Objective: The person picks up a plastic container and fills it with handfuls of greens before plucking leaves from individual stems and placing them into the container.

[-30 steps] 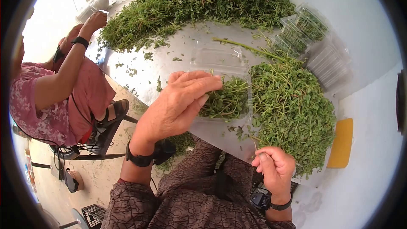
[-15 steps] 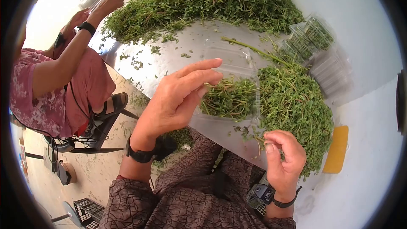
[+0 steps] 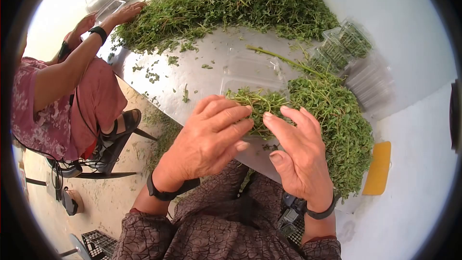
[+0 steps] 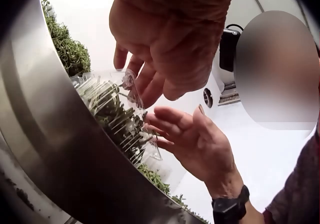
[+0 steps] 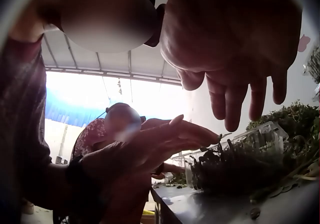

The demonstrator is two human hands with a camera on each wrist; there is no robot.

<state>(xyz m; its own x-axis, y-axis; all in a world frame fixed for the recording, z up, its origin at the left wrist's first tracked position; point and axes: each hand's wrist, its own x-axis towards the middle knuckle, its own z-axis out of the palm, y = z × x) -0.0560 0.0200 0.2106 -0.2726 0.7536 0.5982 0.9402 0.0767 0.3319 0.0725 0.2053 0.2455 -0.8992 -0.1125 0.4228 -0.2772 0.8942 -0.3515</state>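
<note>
A clear plastic box [image 3: 255,83] lies with its lid folded back on the metal table, its base filled with green sprigs [image 3: 262,102]. Both hands are over this base. The left hand [image 3: 207,137] has its fingers loosely bent at the box's left side, fingertips at the greens. Fingers spread, the right hand [image 3: 301,156] reaches over the near right part, fingertips at the sprigs. In the left wrist view the box of greens [image 4: 117,116] sits beneath the fingers of both hands. Whether the fingertips press the sprigs cannot be told.
A large heap of greens [image 3: 240,5] covers the back; a smaller heap [image 3: 337,130] lies right of the box. Filled boxes [image 3: 341,45] and stacked empty ones [image 3: 368,84] stand at the right wall, near a yellow board [image 3: 378,168]. Another person [image 3: 72,91] sits at the left.
The right hand has come from the small heap's near edge up to the box, its fingers spreading. The left hand has turned palm down over the greens. The other person's hand has reached the large heap.
</note>
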